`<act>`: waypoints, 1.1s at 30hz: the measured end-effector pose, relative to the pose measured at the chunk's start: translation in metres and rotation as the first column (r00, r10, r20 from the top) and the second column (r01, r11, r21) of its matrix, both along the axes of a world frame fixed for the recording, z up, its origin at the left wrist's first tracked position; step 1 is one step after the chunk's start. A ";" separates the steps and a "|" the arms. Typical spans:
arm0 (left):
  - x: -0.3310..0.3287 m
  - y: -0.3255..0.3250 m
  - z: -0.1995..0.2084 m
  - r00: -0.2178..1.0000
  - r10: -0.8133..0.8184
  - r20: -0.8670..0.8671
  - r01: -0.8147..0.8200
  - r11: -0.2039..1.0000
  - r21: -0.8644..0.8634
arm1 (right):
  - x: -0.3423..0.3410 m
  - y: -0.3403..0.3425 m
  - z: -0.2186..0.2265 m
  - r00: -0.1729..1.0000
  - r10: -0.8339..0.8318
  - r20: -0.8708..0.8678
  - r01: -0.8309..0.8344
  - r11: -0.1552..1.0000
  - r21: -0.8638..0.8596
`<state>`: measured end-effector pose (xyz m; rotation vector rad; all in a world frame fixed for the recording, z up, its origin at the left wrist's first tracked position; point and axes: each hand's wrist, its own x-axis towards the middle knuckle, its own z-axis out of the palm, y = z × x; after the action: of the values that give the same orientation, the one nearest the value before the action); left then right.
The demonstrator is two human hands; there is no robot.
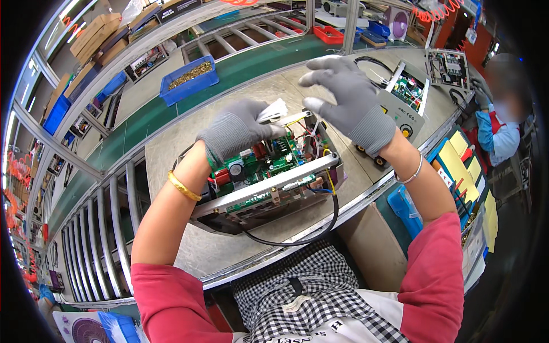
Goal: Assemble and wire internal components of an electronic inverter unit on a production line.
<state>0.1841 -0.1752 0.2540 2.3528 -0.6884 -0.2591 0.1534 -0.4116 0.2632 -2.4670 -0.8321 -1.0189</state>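
Observation:
Both of my hands wear grey knit gloves with paler fingertips. My left hand [240, 128] is closed around a small white piece [273, 111], whose kind I cannot make out, above the far side of an opened electrical unit [269, 183]. That unit lies before me with green circuit boards, coloured wires and a long metal bar along its near side. A black cable [320, 234] loops from its front. My right hand [349, 103] is raised beyond the unit's right end, fingers spread and holding nothing.
A second opened unit [407, 97] stands to the right, with another circuit-board unit [448, 68] behind it. A blue bin of small brass-coloured parts [190, 79] sits on the green conveyor [240, 64]. Metal rollers [94, 246] run at left. A co-worker [497, 126] sits at far right.

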 end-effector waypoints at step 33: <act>0.000 0.000 -0.013 0.963 0.211 -0.168 -0.241 0.952 -0.189 | 0.103 -0.005 0.000 0.926 0.310 -0.214 -0.051 0.667 0.743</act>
<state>0.1837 -0.1750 0.2407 2.1623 -0.3516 -0.2422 0.2567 -0.4167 0.2630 -1.7331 -0.4218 -0.6514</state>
